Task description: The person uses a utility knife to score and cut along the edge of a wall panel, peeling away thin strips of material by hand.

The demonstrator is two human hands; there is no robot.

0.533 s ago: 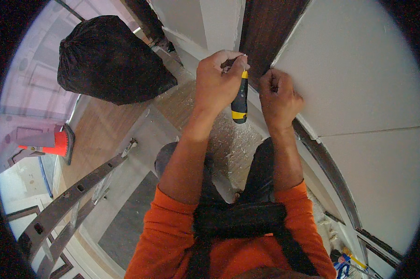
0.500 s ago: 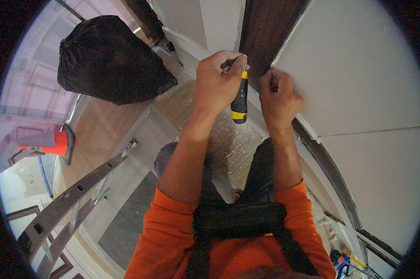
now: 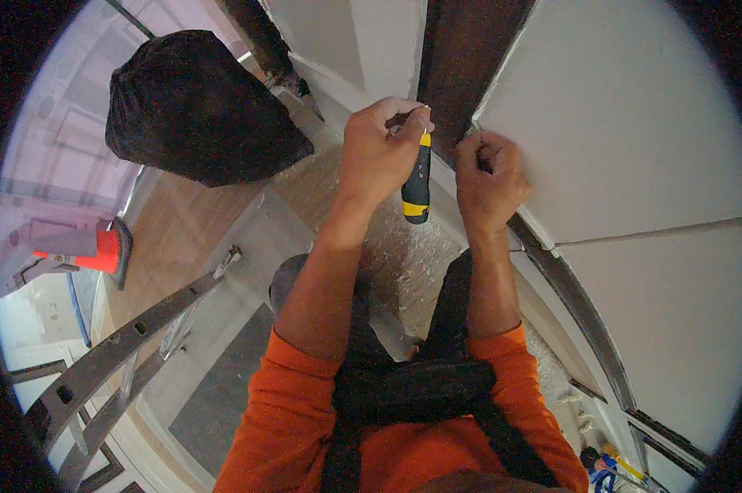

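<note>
Yellow-and-black tool handle (image 3: 417,185): one item, held by the person's left hand (image 3: 385,152). Landmark for all places: dark brown board (image 3: 467,66).

Position: just on the wearer's side of the board's near end, slightly to its left. Long axis runs roughly from the board toward the wearer's body; the upper end meets the left fingertips, the rounded butt points back to the wearer. Handle lies to the right of the left palm, in the gap between both hands; the left is the nearer, being in contact, the right well clear of it.

Left hand: left of the board's near end; thumb and fingers pinch together at the handle's upper end, a small pale tip showing there. Whether blade or shaft is gripped cannot be told.

Right hand (image 3: 494,181): at the board's near right corner, beside the white wall panel (image 3: 634,131); fingers curled inward, contents hidden.

Surroundings: black bag (image 3: 206,111), left of the board; orange cone (image 3: 100,251), farther left; metal ladder (image 3: 124,341), left and wearer-side; floor (image 3: 412,259) with pale chips, wearer-side of the board.
</note>
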